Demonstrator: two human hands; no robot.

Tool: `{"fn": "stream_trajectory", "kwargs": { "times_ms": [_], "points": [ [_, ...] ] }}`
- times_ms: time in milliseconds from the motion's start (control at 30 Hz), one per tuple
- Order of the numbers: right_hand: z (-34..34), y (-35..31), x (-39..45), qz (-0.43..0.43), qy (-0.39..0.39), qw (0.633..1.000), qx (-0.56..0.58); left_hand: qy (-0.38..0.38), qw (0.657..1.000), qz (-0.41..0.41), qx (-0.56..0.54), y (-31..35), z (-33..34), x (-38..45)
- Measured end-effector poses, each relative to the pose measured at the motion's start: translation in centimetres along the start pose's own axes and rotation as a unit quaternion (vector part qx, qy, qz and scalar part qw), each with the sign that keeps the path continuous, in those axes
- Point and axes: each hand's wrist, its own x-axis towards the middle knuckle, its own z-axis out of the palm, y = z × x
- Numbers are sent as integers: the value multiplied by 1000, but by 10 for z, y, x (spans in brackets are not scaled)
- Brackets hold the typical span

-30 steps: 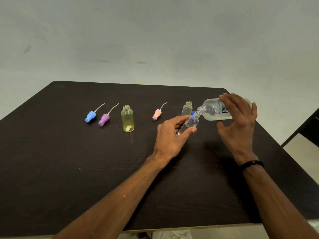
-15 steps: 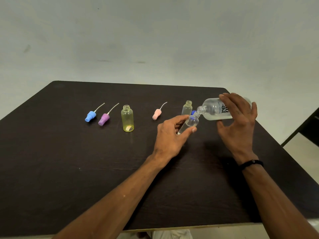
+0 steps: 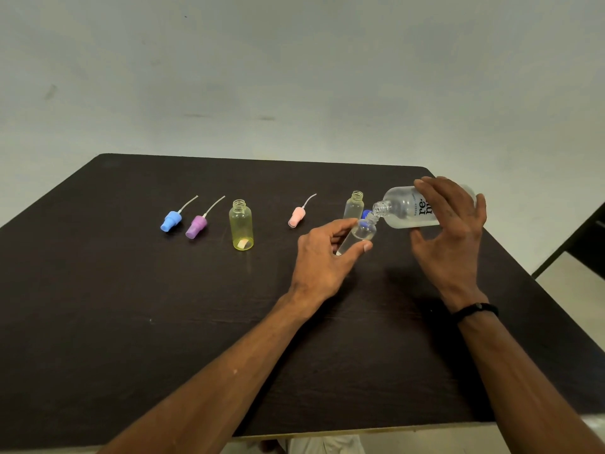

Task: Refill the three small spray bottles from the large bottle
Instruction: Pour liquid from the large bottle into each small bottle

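Observation:
My right hand (image 3: 450,239) grips the large clear bottle (image 3: 406,208), tipped nearly flat with its open mouth pointing left. That mouth touches the neck of a small clear spray bottle (image 3: 360,232), which my left hand (image 3: 324,257) holds tilted between thumb and fingers. A second small clear bottle (image 3: 354,206) stands open just behind them. A small yellow bottle (image 3: 241,226) stands open further left on the dark table (image 3: 131,306).
Three spray tops with thin tubes lie on the table: blue (image 3: 171,220), purple (image 3: 196,226) and pink (image 3: 297,216). A blue cap (image 3: 366,213) shows behind the small bottle's neck. The table's right edge runs close to my right hand, with a dark object (image 3: 586,237) beyond.

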Motion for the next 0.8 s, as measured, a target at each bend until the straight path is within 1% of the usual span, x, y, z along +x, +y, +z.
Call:
{"fn": "stream_trajectory", "kwargs": {
  "times_ms": [800],
  "points": [
    [-1, -1, 0, -1, 4, 1000, -1, -3, 1000, 0, 8, 0, 0, 0]
  ]
}}
